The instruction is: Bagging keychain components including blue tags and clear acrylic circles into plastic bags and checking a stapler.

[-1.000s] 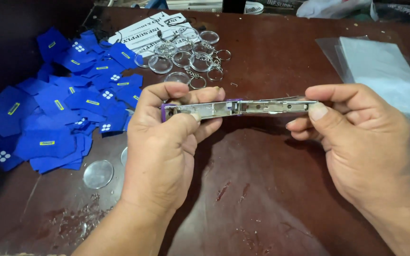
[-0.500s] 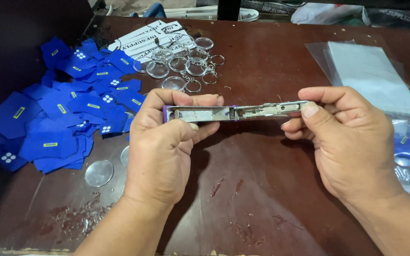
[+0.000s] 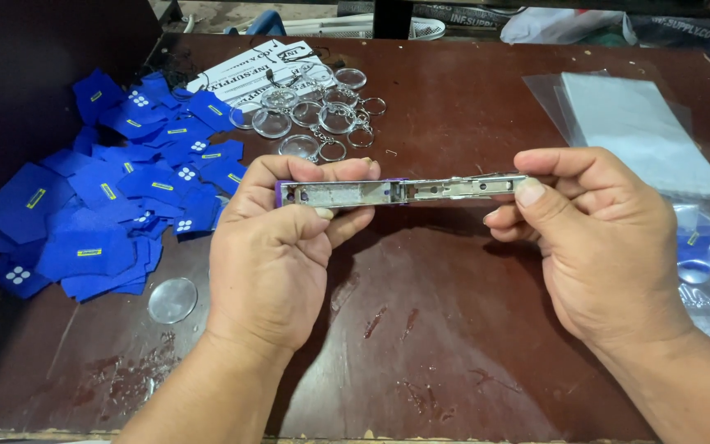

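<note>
1. Hands come first, close to the camera, above a dark brown surface (image 3: 454,329) with scratches.
2. The left hand (image 3: 277,255) is closed around one end of a long metal stapler (image 3: 400,191), with its thumb on top.
3. The right hand (image 3: 593,238) pinches the other end of the stapler between thumb and fingers.
4. The stapler lies flat between both hands, up in the air over the middle of the surface. A bit of purple shows at its left end.
5. A round clear disc (image 3: 172,299) lies on the surface just left of the left arm.
6. A pile of blue paper cards (image 3: 117,197) sits farther left.
7. Clear bags (image 3: 643,123) lie to the right, past the right hand.
8. Clear round keychains (image 3: 314,115) with metal rings lie farther back, beside a white printed sheet (image 3: 240,70).
</note>
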